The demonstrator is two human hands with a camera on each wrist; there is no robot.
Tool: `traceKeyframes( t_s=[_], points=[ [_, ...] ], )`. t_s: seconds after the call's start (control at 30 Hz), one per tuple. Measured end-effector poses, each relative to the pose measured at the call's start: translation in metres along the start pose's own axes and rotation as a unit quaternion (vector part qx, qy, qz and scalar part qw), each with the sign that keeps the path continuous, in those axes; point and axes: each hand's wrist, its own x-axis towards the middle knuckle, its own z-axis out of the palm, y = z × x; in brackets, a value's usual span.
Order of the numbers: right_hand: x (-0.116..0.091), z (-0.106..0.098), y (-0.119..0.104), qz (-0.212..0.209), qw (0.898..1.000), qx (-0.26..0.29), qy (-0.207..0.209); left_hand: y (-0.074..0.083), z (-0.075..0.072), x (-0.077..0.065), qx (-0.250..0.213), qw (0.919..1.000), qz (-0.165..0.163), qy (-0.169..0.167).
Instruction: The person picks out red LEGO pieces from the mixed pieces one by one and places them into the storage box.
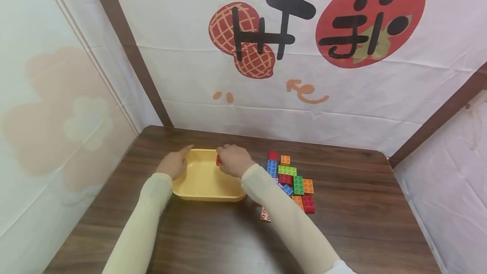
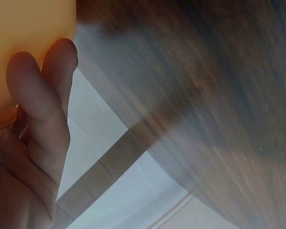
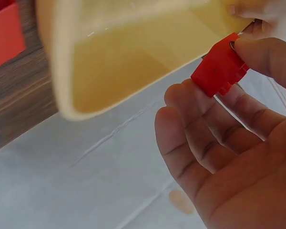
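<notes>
A shallow yellow plastic tray [image 1: 209, 198] stands on the table. My left hand [image 1: 173, 165] holds it by its left side; in the left wrist view fingers [image 2: 38, 100] bend against the tray's outer wall. My right hand [image 1: 236, 162] is over the tray's far right part. Between its thumb and fingers it pinches a red toy building brick [image 3: 219, 67], which is close to the tray's rim in the right wrist view. The inside of the tray shows bare yellow in the head view, partly covered by the right hand.
Right of the tray lies a cluster of toy bricks, among them a green brick [image 1: 298, 185], a lime brick [image 1: 287, 170], a blue brick [image 1: 272, 167] and a pink brick [image 1: 265, 214]. The right forearm covers part of them. A printed cloth wall [image 1: 182, 67] rises behind the brown table [image 1: 354, 206].
</notes>
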Motion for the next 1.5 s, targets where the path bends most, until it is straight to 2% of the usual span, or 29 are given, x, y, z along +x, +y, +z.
traceKeyframes(
  t_s=[0.23,0.53,0.77,1.03,1.17,1.37,1.5],
  points=[
    [0.017,-0.001,-0.013,-0.020,1.000,0.012,0.011,-0.006,0.002,0.005,-0.002,0.9999,-0.012,0.000],
    [0.033,0.002,-0.030,-0.035,0.999,0.006,0.016,-0.009,0.005,0.007,-0.006,0.9999,-0.010,0.000],
    [0.051,0.019,-0.037,-0.024,1.000,-0.002,0.008,-0.006,0.008,0.008,-0.008,0.9999,-0.015,0.000],
    [0.074,0.044,-0.048,-0.017,0.999,0.004,-0.031,-0.005,0.005,0.005,-0.001,0.9999,-0.009,0.005],
    [0.080,0.052,-0.054,-0.020,0.999,-0.014,-0.027,-0.006,0.006,0.004,0.002,1.0000,-0.003,0.008],
    [0.088,0.063,-0.063,-0.001,0.999,-0.038,-0.011,-0.006,0.006,0.004,0.006,0.9998,0.006,0.016],
    [0.093,0.071,-0.069,0.004,0.998,-0.059,-0.008,-0.003,0.003,0.002,-0.004,0.9999,0.000,0.010]
  ],
)
